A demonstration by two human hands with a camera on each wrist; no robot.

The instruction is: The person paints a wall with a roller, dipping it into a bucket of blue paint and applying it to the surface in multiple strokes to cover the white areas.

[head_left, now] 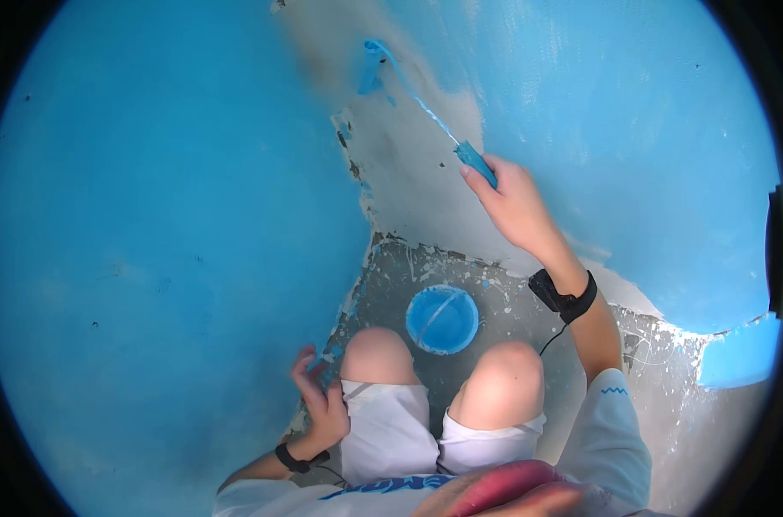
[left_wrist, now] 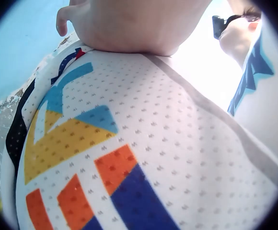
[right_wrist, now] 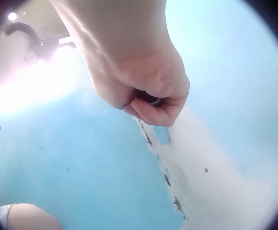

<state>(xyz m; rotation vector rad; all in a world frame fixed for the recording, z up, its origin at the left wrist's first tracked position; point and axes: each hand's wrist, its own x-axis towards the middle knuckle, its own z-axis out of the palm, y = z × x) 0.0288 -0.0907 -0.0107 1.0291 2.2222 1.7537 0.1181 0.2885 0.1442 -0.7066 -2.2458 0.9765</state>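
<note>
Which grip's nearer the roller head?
Right. The right grip holds the handle at the other end from the roller head; the left grip is farther off, beside the left knee.

Room corner (head_left: 376, 231) being painted, partly blue walls (head_left: 167, 215), paint-spattered grey floor (head_left: 376, 302), blue bucket (head_left: 443, 289)

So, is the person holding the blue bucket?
No, the bucket sits on the floor in front of the knees, and the right grip holds the roller.
</note>
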